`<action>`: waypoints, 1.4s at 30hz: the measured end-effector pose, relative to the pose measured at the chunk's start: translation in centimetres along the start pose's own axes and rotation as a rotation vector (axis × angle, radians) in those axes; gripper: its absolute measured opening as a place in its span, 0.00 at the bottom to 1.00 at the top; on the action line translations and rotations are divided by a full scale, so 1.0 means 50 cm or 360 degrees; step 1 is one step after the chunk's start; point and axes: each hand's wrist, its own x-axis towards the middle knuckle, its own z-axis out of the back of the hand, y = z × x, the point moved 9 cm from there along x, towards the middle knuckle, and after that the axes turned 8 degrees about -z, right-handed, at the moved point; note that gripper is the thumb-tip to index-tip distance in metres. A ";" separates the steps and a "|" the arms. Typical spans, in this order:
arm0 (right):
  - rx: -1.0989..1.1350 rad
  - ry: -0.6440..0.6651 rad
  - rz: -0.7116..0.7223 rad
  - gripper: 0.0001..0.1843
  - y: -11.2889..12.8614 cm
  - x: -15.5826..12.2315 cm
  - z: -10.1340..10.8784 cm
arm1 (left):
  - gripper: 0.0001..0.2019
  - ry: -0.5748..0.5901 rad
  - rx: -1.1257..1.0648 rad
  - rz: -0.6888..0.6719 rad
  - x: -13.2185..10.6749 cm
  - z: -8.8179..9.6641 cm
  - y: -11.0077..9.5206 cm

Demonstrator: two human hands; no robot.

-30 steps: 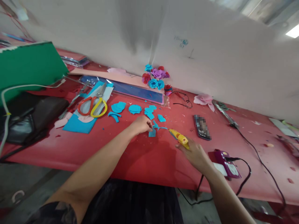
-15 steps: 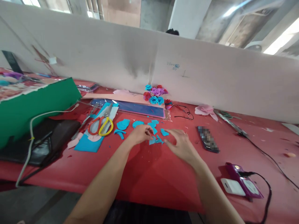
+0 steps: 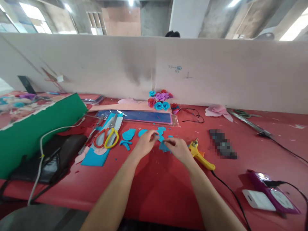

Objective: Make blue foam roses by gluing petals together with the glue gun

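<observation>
My left hand (image 3: 147,142) hovers over the table with its fingers curled into a pinch; what is in the fingertips, if anything, is too small to make out. Facing it, my right hand (image 3: 180,150) has thumb and finger closed at the edge of a blue paper piece (image 3: 164,147). Further blue paper cutouts (image 3: 161,130) lie just beyond the fingertips, partly covered by the hands. Left of my left hand are a stack of rounded blue cutouts (image 3: 128,134) and a curled blue scrap (image 3: 125,144). A yellow glue gun (image 3: 201,157) rests beside my right hand.
Scissors with red and yellow handles (image 3: 109,138) lie on blue paper (image 3: 95,160). Paper flowers (image 3: 160,100) stand by the partition. Right are glasses (image 3: 193,115), a blurred dark phone-like object (image 3: 222,144) and a purple power strip (image 3: 276,195). A green box (image 3: 45,138) stands left.
My right hand has gone from spread fingers to a pinch and moved closer to my left hand. The glue gun now shows beside it, unseen before. The view has tilted up slightly.
</observation>
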 end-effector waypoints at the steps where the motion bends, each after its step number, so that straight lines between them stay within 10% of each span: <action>1: 0.0187 -0.0073 -0.0073 0.12 -0.011 0.002 0.011 | 0.11 -0.0115 0.0025 -0.0007 0.000 0.015 -0.002; 5: 0.0887 -0.0254 -0.0295 0.13 -0.045 0.004 0.034 | 0.13 -0.0322 -0.0249 0.0123 -0.007 0.036 0.004; 15: 0.1459 -0.0294 -0.0348 0.11 -0.046 0.001 0.047 | 0.22 -0.0018 -0.1058 0.0480 -0.024 -0.052 0.016; 42: 0.1363 -0.0138 -0.0301 0.10 -0.021 -0.007 0.029 | 0.13 -0.0050 -0.1036 0.0532 -0.023 -0.048 0.021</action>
